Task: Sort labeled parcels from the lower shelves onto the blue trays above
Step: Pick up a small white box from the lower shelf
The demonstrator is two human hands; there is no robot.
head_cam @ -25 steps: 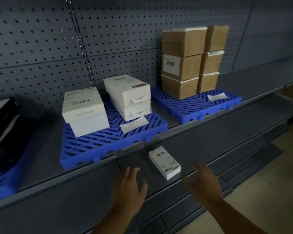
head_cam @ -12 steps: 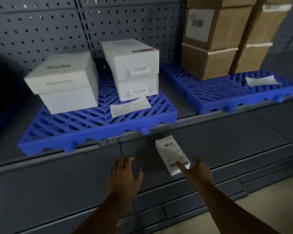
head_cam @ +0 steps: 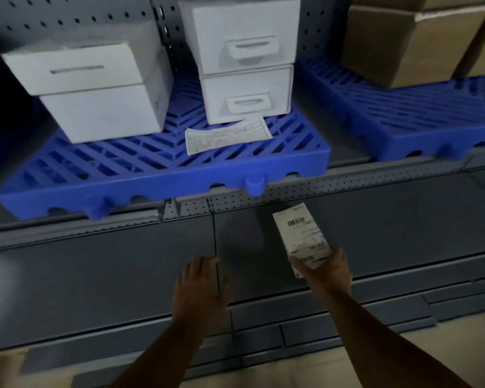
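A small white parcel (head_cam: 300,233) with a barcode label lies on the grey lower shelf (head_cam: 389,225). My right hand (head_cam: 326,268) grips its near end, fingers curled under and around it. To the left, my left hand (head_cam: 199,289) hovers over the same shelf with fingers spread, holding nothing. Above sits a blue slatted tray (head_cam: 157,175) carrying two stacks of white boxes (head_cam: 95,88) (head_cam: 244,60) and a loose paper slip (head_cam: 227,134). A second blue tray (head_cam: 420,124) on the right holds brown cardboard boxes (head_cam: 415,43).
The grey pegboard wall (head_cam: 67,15) backs the upper shelf. More grey shelves (head_cam: 291,331) step out below, down to the beige floor (head_cam: 319,371). A brown cardboard corner (head_cam: 0,368) shows at the bottom left.
The view has moved closer and lower toward the shelves. My right hand has reached the small parcel and taken hold of its near end. My left hand stays spread beside it.
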